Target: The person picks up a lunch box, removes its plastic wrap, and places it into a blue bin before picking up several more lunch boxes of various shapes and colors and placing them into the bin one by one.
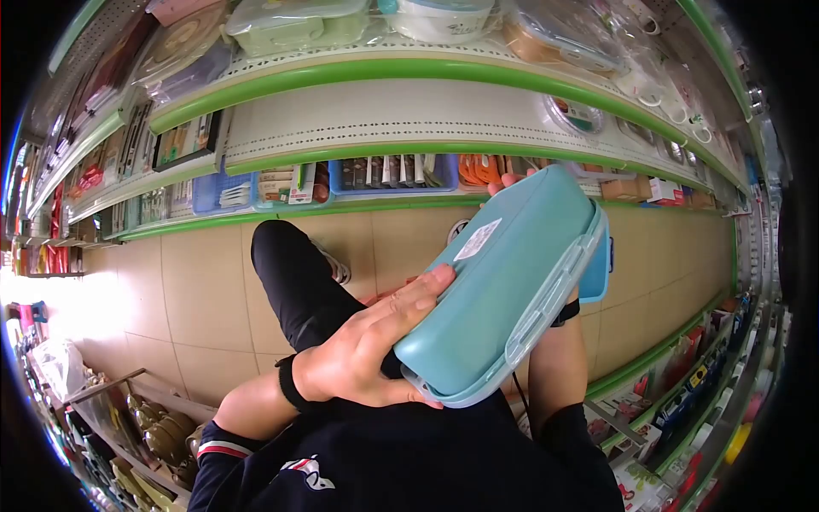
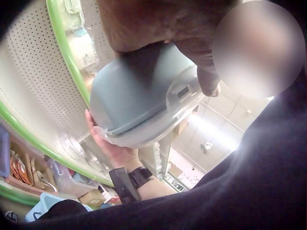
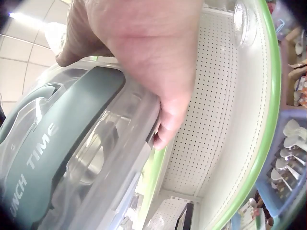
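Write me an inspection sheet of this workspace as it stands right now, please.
Surface: nothing seen; the lunch box is held in the air above the tiled floor.
Job's things: one teal lunch box with a clear clip-on lid and a white label on its base.
Clutter: blue bins of small goods on the lower shelf.
Hands: left hand grips the box's near end; right hand holds its far side, a finger curled on the lid's edge.
Cables: one thin dark cord below the box.
Surroundings: shop aisle, green-edged shelves stocked with packaged wares.
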{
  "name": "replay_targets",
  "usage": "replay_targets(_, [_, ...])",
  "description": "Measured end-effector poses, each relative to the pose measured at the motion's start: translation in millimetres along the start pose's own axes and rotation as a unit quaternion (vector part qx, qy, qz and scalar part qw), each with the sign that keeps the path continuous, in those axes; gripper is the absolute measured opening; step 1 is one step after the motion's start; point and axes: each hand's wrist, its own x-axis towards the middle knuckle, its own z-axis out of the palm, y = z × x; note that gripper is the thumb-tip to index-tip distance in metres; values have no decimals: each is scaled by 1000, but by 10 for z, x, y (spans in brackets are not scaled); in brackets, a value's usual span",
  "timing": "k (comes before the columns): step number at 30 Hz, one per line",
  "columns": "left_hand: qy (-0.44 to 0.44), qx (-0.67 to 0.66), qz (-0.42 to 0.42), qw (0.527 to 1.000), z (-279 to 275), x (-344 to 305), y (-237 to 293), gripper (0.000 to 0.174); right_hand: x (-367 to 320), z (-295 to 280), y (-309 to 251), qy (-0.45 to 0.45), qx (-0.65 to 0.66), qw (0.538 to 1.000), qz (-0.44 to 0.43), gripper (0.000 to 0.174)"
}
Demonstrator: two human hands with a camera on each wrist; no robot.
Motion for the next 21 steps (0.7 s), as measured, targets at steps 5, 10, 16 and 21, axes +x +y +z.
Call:
replay_targets(5, [3, -21, -14, 1000, -5, -30, -15, 100, -19, 39, 51, 50, -98, 994, -7, 65])
replay_targets(10, [2, -37, -49, 998, -41, -5, 19, 107, -184, -353, 99, 103, -30, 993, 41, 68])
replay_targets(16, [158, -213, -226, 937, -22, -30, -218, 119, -11, -194, 250, 220, -173, 958, 67, 87])
replay_targets(21, [145, -399, -271, 864, -102, -38, -366, 105, 64, -173, 191, 252, -252, 930, 95, 82])
